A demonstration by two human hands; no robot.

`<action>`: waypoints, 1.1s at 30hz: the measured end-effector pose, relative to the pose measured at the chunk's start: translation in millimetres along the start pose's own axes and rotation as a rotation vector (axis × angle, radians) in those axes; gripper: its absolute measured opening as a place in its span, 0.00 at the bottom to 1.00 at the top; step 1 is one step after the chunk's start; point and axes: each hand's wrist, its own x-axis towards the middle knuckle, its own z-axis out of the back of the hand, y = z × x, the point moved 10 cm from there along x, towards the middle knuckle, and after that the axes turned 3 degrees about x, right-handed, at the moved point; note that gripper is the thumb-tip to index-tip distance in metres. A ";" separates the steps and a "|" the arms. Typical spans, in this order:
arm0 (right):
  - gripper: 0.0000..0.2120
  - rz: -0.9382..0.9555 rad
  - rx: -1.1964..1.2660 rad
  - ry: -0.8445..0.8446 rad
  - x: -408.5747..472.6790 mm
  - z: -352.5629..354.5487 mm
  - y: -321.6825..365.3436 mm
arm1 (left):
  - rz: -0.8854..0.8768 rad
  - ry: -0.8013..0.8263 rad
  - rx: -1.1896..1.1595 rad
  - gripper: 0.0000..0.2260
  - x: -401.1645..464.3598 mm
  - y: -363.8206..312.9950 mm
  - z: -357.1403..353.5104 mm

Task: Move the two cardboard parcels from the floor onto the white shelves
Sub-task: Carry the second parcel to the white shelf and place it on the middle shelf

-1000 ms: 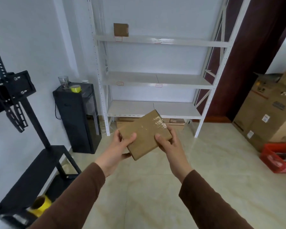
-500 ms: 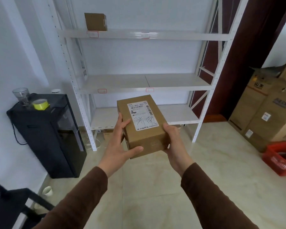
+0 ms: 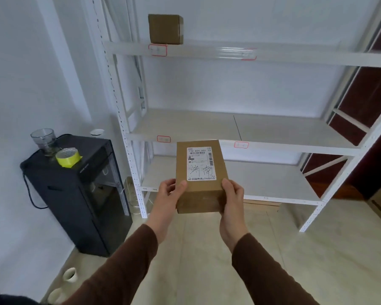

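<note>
A person stands facing white shelves (image 3: 240, 126) and holds a cardboard parcel (image 3: 199, 172) in both bare hands, out in front of the chest. The left hand (image 3: 168, 195) wraps the parcel's near left corner, thumb pressed flat on the top face and the other fingers curled along the left side. The right hand (image 3: 232, 200) grips the near right corner, thumb along the right edge, fingers tucked underneath and out of sight. Both hands are at the near end, about equally close to it.

The parcel's long axis points straight away from the person, toward the shelves, with its white shipping label (image 3: 200, 163) facing up. Its far end overlaps the front lip of the middle shelf in this view, but it appears to be short of the shelf and not resting on anything. The middle shelf lies directly ahead and slightly above the hands, so pushing the parcel forward end-first looks like the natural move.

A second parcel (image 3: 165, 29) already sits on the top shelf, far left. A black cabinet (image 3: 75, 194) stands to the left of the shelves.
</note>
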 end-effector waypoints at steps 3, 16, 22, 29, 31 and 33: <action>0.17 -0.012 -0.032 0.023 57.6 -36.7 -14.6 | 0.000 0.011 -0.012 0.20 65.7 -5.1 12.5; 0.20 -0.127 -0.249 0.087 286.1 -166.2 -36.2 | 0.070 0.070 0.089 0.23 333.1 -43.0 60.5; 0.14 -0.168 -0.251 0.158 406.9 -219.4 -50.9 | 0.075 -0.025 0.096 0.23 452.4 -47.9 74.8; 0.14 -0.224 -0.270 0.218 518.0 -264.7 -76.2 | 0.143 -0.154 0.095 0.22 564.6 -47.0 91.9; 0.13 -0.232 -0.274 0.222 542.5 -274.4 -82.1 | 0.149 -0.157 0.087 0.22 587.8 -49.0 94.3; 0.10 -0.236 -0.274 0.226 562.7 -282.9 -87.7 | 0.157 -0.162 0.076 0.21 607.5 -50.0 96.7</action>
